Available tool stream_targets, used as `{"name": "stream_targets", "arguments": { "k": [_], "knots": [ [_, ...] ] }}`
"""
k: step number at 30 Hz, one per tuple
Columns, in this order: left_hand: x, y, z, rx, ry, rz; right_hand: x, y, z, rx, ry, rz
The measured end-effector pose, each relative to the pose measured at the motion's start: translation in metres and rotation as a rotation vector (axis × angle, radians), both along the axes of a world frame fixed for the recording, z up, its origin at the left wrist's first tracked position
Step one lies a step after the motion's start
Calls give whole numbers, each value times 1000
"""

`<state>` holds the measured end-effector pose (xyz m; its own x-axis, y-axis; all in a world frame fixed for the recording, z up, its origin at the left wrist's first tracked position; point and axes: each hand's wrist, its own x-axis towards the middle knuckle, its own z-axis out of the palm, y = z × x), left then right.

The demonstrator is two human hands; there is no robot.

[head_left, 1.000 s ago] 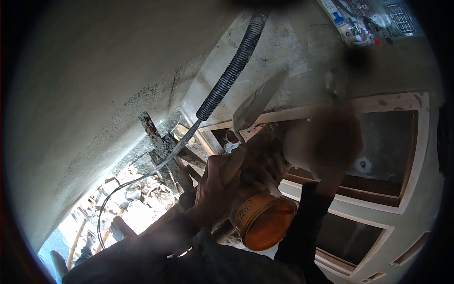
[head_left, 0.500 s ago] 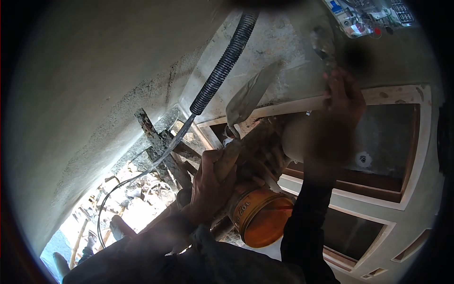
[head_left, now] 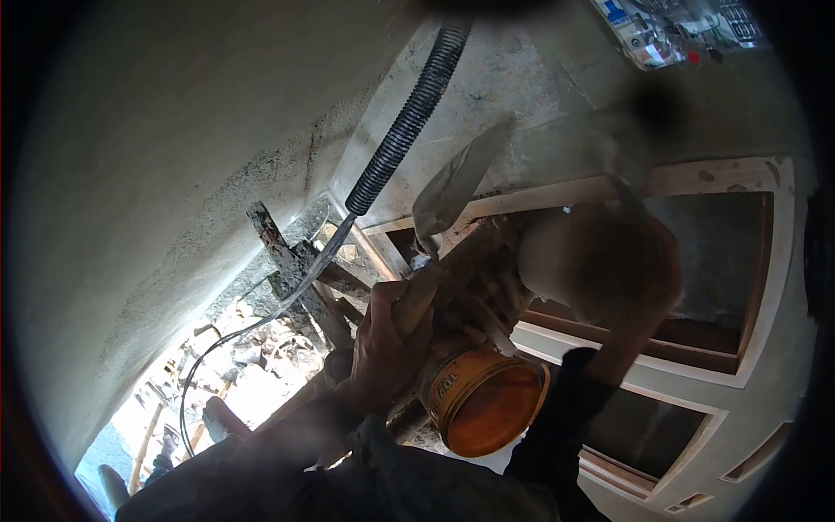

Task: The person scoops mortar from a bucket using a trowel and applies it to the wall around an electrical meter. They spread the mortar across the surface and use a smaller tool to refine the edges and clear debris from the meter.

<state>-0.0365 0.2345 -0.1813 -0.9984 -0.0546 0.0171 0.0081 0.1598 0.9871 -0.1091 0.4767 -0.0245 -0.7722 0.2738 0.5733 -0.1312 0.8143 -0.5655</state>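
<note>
My left hand (head_left: 387,344) is wrapped round the wooden handle of a trowel (head_left: 457,187), whose grey blade points up and right before the wall. On the right, my right hand (head_left: 648,265) is dark and partly covered by a blurred spot; its fingers cannot be made out. A faint, smeared tool shape shows just above it, too blurred to name. Between my forearms hangs an orange bucket (head_left: 487,400), tilted, with its mouth towards me.
A black corrugated conduit (head_left: 409,122) with cables runs down the corner. Wooden frames (head_left: 757,348) are set in the right wall. Rough timbers (head_left: 300,278) stand above bright rubble at the lower left. Plastic packets (head_left: 670,35) lie at the top right.
My right hand has moved down, and the blurred tool near it has dropped from the upper wall towards the wooden frame. My left hand and the trowel have barely moved.
</note>
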Motion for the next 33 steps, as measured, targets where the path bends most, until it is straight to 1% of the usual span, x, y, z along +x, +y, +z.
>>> {"name": "stream_targets", "arguments": {
  "k": [1,2,4,5,7,11,13,17,19,20,22,23,25,27,28,30,33],
  "knots": [
    [1,1,0,19,-63,-4,-9,-17,-6,-98,-25,55],
    [2,1,1,18,-62,-15,-24,-37,-12,-195,-49,106],
    [-2,0,2,1,-54,-16,-56,-54,-23,-320,-178,-24],
    [-2,1,2,3,-51,-19,-71,-58,-30,-318,-175,-26],
    [-3,0,1,41,-16,-20,-92,-62,-43,-419,-72,39],
    [-4,-2,6,43,-21,4,-92,-50,-39,-416,-62,13],
    [-4,-3,7,40,-55,-2,-69,-43,-27,-286,-101,-81],
    [-5,-3,6,61,-73,-2,-18,-16,-18,-310,-17,-111],
    [-6,-4,5,38,-72,-30,1,-9,-12,33,-47,-63],
    [-7,-4,5,35,-71,-24,3,-12,-11,30,-47,-58],
    [-9,-3,7,59,-64,-1,4,-20,-7,-104,-76,-72],
    [-10,-4,6,57,-65,-1,-2,-28,-8,-106,-77,-72],
    [-12,-3,6,26,-61,2,-33,-47,-12,-468,-8,93],
    [-12,-2,2,34,-39,2,-71,-52,-13,-382,-129,46],
    [-12,-3,1,37,-16,6,-89,-51,-15,-382,-130,49],
    [-11,-5,4,37,-38,15,-122,-50,-21,-421,-72,195],
    [-10,-7,7,44,-77,28,-147,-55,-14,-371,-103,177]
  ]
}}
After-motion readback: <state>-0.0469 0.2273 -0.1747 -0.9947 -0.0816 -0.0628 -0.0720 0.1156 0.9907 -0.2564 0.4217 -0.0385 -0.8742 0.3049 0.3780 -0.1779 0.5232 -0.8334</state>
